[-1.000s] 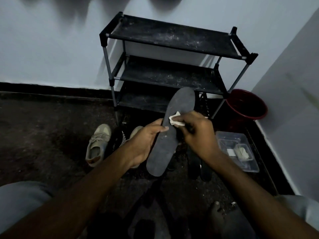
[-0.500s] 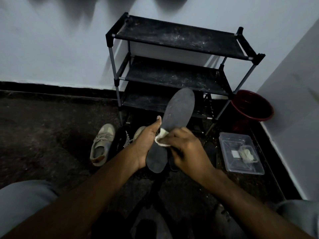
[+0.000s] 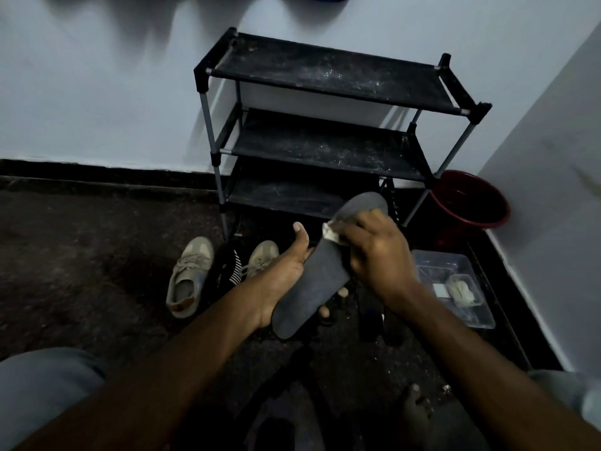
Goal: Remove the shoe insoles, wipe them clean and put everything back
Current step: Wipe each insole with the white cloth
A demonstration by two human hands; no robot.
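At the far-right toe end of the insole (image 3: 320,283), right hand (image 3: 377,252) pinches wipe (image 3: 330,234) on it; long axis runs to near-left heel, cupped by curled fingers of left hand (image 3: 281,276).

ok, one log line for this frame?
phase: wiping insole | left hand: holds insole from underneath | right hand: holds white wipe against insole's far half | tan shoes: beside rack

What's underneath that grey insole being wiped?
The left hand cups the insole from below; two fingertips show past its right edge. The rest of those fingers and part of the dark floor beneath are hidden by the insole.
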